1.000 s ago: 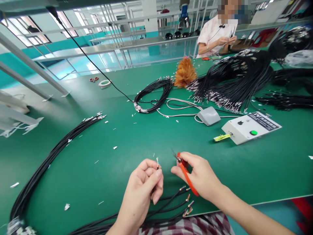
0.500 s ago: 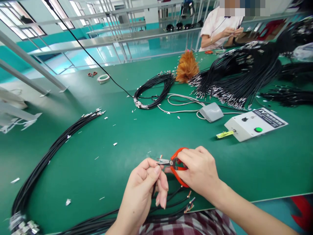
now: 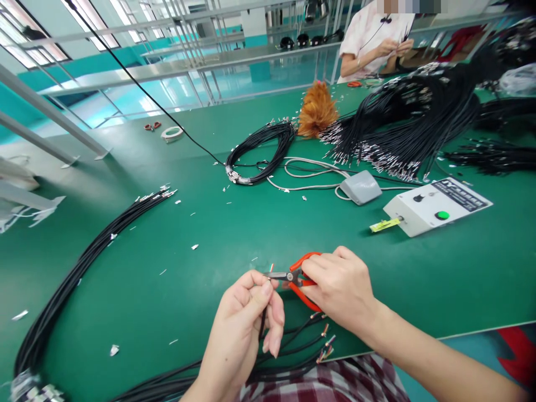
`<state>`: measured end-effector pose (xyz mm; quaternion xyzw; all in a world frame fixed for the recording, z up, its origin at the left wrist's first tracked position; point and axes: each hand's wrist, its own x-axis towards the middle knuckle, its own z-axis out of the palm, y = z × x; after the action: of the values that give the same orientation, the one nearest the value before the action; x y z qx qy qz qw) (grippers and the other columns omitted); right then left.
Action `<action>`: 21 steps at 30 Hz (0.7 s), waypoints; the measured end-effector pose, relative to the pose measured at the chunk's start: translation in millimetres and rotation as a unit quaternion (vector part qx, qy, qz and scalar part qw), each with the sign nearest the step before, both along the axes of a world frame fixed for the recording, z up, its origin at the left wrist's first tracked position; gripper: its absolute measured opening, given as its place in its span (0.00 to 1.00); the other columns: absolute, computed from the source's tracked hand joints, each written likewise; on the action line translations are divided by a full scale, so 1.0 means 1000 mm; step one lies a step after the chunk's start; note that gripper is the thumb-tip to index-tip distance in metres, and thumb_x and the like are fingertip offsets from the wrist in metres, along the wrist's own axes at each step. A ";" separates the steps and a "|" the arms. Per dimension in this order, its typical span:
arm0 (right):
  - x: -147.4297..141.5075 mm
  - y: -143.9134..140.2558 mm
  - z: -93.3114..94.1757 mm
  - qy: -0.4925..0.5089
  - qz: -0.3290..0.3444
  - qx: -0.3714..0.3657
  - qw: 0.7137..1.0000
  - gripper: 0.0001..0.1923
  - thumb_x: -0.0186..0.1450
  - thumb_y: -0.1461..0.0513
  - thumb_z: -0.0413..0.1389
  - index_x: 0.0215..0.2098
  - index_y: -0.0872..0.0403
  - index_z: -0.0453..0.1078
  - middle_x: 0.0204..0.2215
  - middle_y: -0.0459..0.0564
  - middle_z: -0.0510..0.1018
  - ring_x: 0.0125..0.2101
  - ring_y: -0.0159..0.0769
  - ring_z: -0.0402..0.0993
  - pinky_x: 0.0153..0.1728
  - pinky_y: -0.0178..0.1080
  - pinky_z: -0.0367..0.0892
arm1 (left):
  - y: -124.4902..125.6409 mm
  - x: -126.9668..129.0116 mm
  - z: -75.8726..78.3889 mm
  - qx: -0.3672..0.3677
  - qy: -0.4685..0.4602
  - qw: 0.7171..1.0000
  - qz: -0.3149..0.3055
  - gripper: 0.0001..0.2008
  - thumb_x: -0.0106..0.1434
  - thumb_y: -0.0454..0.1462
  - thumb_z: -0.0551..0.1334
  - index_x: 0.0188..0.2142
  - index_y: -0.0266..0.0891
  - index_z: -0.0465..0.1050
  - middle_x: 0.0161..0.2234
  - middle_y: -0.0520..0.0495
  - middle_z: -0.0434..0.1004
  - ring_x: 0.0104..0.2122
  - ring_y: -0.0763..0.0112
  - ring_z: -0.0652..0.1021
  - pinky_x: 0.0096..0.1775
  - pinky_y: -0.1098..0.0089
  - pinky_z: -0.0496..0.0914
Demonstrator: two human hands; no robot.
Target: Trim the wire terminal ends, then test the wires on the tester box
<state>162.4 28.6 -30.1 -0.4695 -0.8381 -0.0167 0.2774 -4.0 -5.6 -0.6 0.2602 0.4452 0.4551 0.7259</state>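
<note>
At lower centre, the left hand (image 3: 243, 318) pinches a cable (image 3: 263, 322), the right hand (image 3: 341, 282) curls round scissors (image 3: 290, 277), coloured wires (image 3: 272, 267) apparently uncut.

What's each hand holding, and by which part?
Left hand: black cable, pinched near its end. Right hand: snips, by the red handles.

bright, even light | windows (image 3: 14, 42) overexposed, upper left | glare on floor (image 3: 234, 75) | edges stretched | distant shelving (image 3: 201, 60) soft
</note>
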 end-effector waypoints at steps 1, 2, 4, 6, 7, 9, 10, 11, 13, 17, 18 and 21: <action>0.000 0.000 0.000 0.028 -0.005 -0.023 0.999 0.19 0.66 0.57 0.51 0.18 0.54 0.63 0.15 0.42 0.72 0.19 0.28 0.65 0.27 0.37 0.46 | 0.000 -0.001 0.000 -0.004 -0.001 1.000 -0.001 0.07 0.63 0.37 0.59 0.30 0.37 0.64 0.17 0.53 0.72 0.08 0.82 0.65 0.12 0.81 0.53; 0.000 0.000 0.000 0.064 -0.015 -0.052 0.996 0.21 0.66 0.55 0.51 0.17 0.54 0.62 0.15 0.41 0.71 0.18 0.27 0.63 0.27 0.36 0.47 | 0.001 -0.002 0.000 -0.008 -0.002 1.000 -0.001 0.07 0.62 0.37 0.60 0.30 0.36 0.65 0.16 0.53 0.72 0.08 0.83 0.64 0.13 0.81 0.52; 0.002 -0.001 0.001 0.135 -0.042 -0.111 0.984 0.23 0.64 0.51 0.53 0.17 0.54 0.61 0.13 0.39 0.68 0.17 0.26 0.59 0.26 0.34 0.48 | 0.002 -0.003 0.001 -0.015 -0.001 1.000 -0.001 0.07 0.62 0.38 0.61 0.31 0.36 0.67 0.16 0.54 0.70 0.09 0.85 0.61 0.14 0.81 0.49; 0.005 -0.002 0.003 0.168 -0.056 -0.149 0.973 0.23 0.63 0.48 0.53 0.17 0.53 0.60 0.13 0.38 0.67 0.17 0.27 0.58 0.25 0.32 0.49 | 0.003 -0.003 0.002 -0.019 0.003 1.000 0.003 0.07 0.61 0.38 0.61 0.32 0.34 0.69 0.17 0.54 0.69 0.11 0.87 0.60 0.16 0.80 0.50; 0.006 -0.003 0.003 0.171 -0.055 -0.160 0.971 0.23 0.62 0.47 0.54 0.18 0.53 0.60 0.14 0.38 0.66 0.18 0.27 0.57 0.25 0.32 0.50 | 0.003 -0.003 0.002 -0.019 0.005 1.000 0.005 0.07 0.62 0.38 0.61 0.32 0.34 0.70 0.17 0.54 0.69 0.12 0.87 0.60 0.17 0.80 0.51; 0.009 -0.004 0.004 0.170 -0.048 -0.173 0.969 0.23 0.62 0.46 0.54 0.19 0.53 0.60 0.15 0.39 0.66 0.18 0.27 0.58 0.26 0.32 0.50 | 0.004 -0.002 0.001 -0.018 0.014 1.000 0.008 0.08 0.61 0.38 0.61 0.33 0.32 0.72 0.18 0.53 0.69 0.13 0.87 0.61 0.18 0.81 0.53; 0.010 -0.005 0.004 0.167 -0.045 -0.177 0.969 0.23 0.62 0.46 0.54 0.19 0.53 0.60 0.15 0.39 0.66 0.19 0.27 0.58 0.26 0.32 0.50 | 0.004 -0.002 0.000 -0.016 0.022 1.000 0.011 0.08 0.61 0.38 0.62 0.32 0.32 0.72 0.19 0.53 0.69 0.13 0.87 0.62 0.18 0.81 0.54; 0.011 -0.006 0.004 0.164 -0.044 -0.178 0.969 0.22 0.62 0.47 0.54 0.20 0.53 0.60 0.16 0.39 0.66 0.19 0.27 0.58 0.26 0.32 0.50 | 0.004 -0.001 -0.002 -0.013 0.031 0.999 0.014 0.09 0.60 0.38 0.63 0.31 0.32 0.71 0.18 0.53 0.70 0.12 0.87 0.63 0.17 0.81 0.54; 0.013 -0.007 0.004 0.152 -0.041 -0.177 0.972 0.20 0.62 0.48 0.55 0.21 0.53 0.62 0.16 0.38 0.67 0.19 0.27 0.58 0.27 0.32 0.50 | 0.004 0.001 -0.004 0.000 0.055 0.998 0.022 0.09 0.58 0.39 0.65 0.29 0.34 0.69 0.18 0.53 0.71 0.11 0.84 0.66 0.15 0.81 0.55; 0.014 -0.011 0.005 0.108 -0.027 -0.138 0.984 0.19 0.63 0.50 0.54 0.21 0.53 0.62 0.18 0.39 0.69 0.20 0.28 0.59 0.28 0.34 0.48 | 0.006 0.004 -0.009 0.025 0.093 0.995 0.035 0.11 0.56 0.39 0.66 0.27 0.36 0.66 0.17 0.53 0.73 0.11 0.75 0.72 0.13 0.78 0.62; 0.015 -0.012 0.005 0.093 -0.022 -0.119 0.988 0.19 0.63 0.51 0.54 0.22 0.53 0.63 0.18 0.40 0.70 0.20 0.28 0.61 0.28 0.35 0.48 | 0.006 0.005 -0.010 0.025 0.101 0.994 0.037 0.11 0.56 0.39 0.66 0.27 0.36 0.65 0.17 0.53 0.73 0.10 0.75 0.72 0.13 0.78 0.64; 0.015 -0.013 0.008 0.048 -0.011 -0.071 0.996 0.16 0.64 0.52 0.53 0.23 0.53 0.65 0.21 0.42 0.73 0.23 0.31 0.65 0.30 0.37 0.48 | 0.008 0.007 -0.010 0.022 0.116 0.992 0.038 0.10 0.55 0.38 0.66 0.27 0.36 0.65 0.16 0.54 0.73 0.10 0.74 0.72 0.12 0.78 0.64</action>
<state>177.3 15.7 -22.4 -0.4974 -0.8177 0.0626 0.2829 3.1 2.6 -11.0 0.3098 0.5257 0.4588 0.6459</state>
